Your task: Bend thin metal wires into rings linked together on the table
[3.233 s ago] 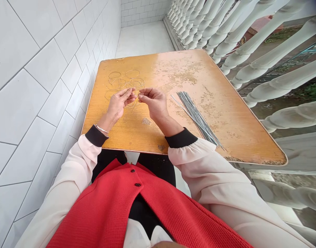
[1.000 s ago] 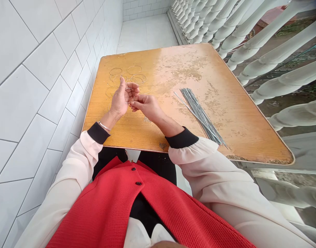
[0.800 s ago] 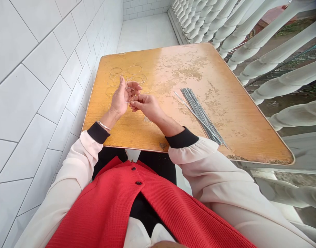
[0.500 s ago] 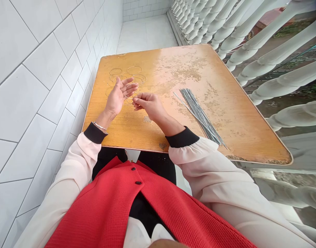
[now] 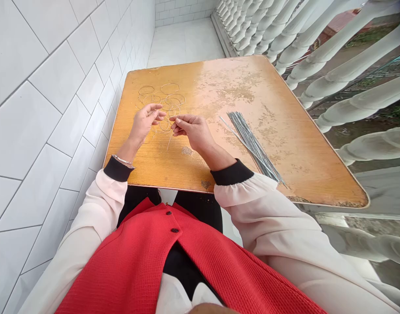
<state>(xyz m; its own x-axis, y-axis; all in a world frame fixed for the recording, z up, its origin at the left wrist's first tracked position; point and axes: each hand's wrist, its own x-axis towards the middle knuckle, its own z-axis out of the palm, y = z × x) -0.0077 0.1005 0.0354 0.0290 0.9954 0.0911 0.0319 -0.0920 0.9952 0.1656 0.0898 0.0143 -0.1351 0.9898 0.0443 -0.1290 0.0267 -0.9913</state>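
The wire (image 5: 169, 141) looks thin, light and springy, best held near its end; the closed fingertips of the right hand (image 5: 190, 131) pinch it above the desk (image 5: 200, 174). The half-open left hand (image 5: 142, 124) curves beside it, over loose wire rings (image 5: 172, 100), with a bundle of wire rods (image 5: 252, 146) further right.

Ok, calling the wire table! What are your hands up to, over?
Right hand pinching a thin wire. Left hand beside a wire loop. Wire rings on the wooden table. Straight wire bundle to the right, apart. Over.

On the table (image 5: 294, 174), wire rings (image 5: 170, 83) lie left of straight wire rods (image 5: 254, 141).
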